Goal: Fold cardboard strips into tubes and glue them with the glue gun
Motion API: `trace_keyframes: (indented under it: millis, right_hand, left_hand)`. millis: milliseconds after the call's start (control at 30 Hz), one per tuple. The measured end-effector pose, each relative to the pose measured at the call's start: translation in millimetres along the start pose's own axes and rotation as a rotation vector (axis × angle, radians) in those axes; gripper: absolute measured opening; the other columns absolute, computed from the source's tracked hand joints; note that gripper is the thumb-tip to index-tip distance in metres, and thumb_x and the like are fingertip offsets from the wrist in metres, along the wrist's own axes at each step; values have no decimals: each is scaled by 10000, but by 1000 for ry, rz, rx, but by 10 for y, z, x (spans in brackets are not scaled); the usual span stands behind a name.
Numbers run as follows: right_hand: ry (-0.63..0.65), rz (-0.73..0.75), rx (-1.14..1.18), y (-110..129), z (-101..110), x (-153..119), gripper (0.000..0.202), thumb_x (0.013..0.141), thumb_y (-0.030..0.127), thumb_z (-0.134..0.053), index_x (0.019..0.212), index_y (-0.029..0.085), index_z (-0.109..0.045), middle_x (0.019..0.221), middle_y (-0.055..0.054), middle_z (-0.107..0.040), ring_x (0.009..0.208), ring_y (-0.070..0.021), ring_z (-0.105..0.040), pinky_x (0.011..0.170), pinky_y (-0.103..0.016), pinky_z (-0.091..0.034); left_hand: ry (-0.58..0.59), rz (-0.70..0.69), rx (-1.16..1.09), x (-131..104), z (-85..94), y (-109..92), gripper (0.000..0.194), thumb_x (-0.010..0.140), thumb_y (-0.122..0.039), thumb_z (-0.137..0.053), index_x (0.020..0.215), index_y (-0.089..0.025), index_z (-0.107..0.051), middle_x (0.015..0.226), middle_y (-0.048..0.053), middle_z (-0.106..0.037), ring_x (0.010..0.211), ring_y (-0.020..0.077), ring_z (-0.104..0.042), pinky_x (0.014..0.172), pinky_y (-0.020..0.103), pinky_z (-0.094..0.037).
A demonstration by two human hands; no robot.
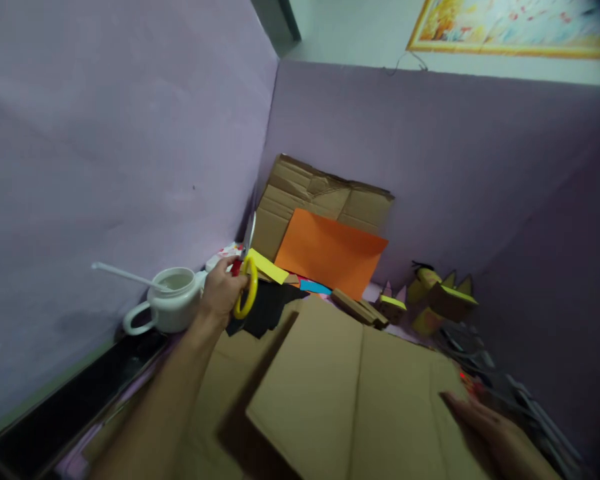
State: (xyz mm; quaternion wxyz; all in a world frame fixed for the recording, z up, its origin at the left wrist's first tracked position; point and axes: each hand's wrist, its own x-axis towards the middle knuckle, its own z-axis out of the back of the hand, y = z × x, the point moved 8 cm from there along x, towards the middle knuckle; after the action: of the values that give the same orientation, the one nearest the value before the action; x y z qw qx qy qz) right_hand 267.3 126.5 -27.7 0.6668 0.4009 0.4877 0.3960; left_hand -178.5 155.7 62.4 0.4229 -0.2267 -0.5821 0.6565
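My left hand (220,293) is closed around a pair of scissors (253,288) with yellow and red handles, their blades pointing up and away. At the lower right, my right hand (493,427) grips the right edge of a folded cardboard sheet (320,373), thumb on top; its other fingers are partly hidden. The sheet is tilted, its left edge raised above more cardboard (230,373) and casting a shadow. Black paper (263,310) with a jagged edge lies just right of my left hand. A yellow paper strip (267,267) is beyond it.
A white mug (173,310) with a stick in it stands against the left wall. Orange paper (333,253) leans on a cardboard piece (305,183) in the corner. Cardboard strips (360,310) and small yellow-trimmed cardboard crafts (453,300) sit at the back right.
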Motion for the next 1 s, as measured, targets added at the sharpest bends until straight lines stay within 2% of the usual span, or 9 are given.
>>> trace_keyframes:
  millis: [33,100,167,267,400,500,633,867,1000]
  right_hand:
    - [-38,8,-31,-75,89,1,189,588,436,-705,689,277,-694,768,-127,-742,730,-300,-702,579,-344,-528]
    - [-79,33,-92,-194,139,-10,242,560,430,-728,688,228,-693,784,-121,-746,744,-311,-701,597,-358,-535]
    - [-84,75,-92,-252,79,-29,325,557,436,-725,736,168,-688,808,-118,-747,770,-322,-697,612,-370,-539]
    - [-124,108,-42,-289,10,-55,402,548,392,-730,874,164,-674,948,-107,-734,887,-298,-678,684,-337,-538]
    - [-155,112,4,-315,23,-86,430,555,340,-731,949,186,-656,991,-104,-721,904,-287,-676,665,-328,-546]
    - [-164,122,21,-314,54,-101,433,560,305,-733,969,188,-652,949,-97,-727,871,-279,-683,666,-333,-548]
    - [-175,128,32,-299,65,-106,459,565,282,-727,1001,167,-641,896,-98,-733,838,-277,-688,668,-345,-546]
    - [-205,81,25,-316,106,-105,465,581,299,-724,1015,163,-631,872,-90,-730,838,-272,-682,700,-349,-528]
    - [-206,42,14,-358,159,-94,410,664,444,-662,966,168,-644,892,-85,-722,905,-280,-660,741,-349,-506]
  left_hand:
    - [30,12,31,-8,-46,17,522,664,-198,-513,1184,-148,-507,576,-41,-578,457,129,-538,424,216,-402]
    - [103,23,122,-29,-187,63,472,688,-218,-507,1154,-149,-529,568,-34,-574,449,136,-539,403,216,-389]
    - [157,9,226,-53,-360,124,457,667,-202,-543,1121,-154,-555,700,13,-642,597,171,-612,478,231,-437]
    - [218,-33,418,-119,-626,228,456,607,-156,-596,1062,-167,-598,957,88,-678,890,245,-628,670,275,-470]
    - [290,-71,678,-264,-843,327,472,627,-257,-611,1098,-231,-599,1032,105,-682,952,321,-615,711,342,-449]
    - [294,-71,822,-335,-865,345,516,660,-368,-592,1162,-250,-565,1067,126,-674,973,361,-606,695,370,-444]
    - [270,-69,911,-331,-823,343,530,676,-385,-564,1183,-232,-549,1077,158,-667,985,394,-596,698,405,-443]
    - [227,-67,856,-223,-756,373,445,698,-382,-569,1121,-242,-571,1035,125,-683,958,344,-620,688,363,-451]
    - [222,-72,778,-199,-768,371,439,709,-446,-586,1084,-218,-590,1034,137,-676,941,338,-620,686,367,-454]
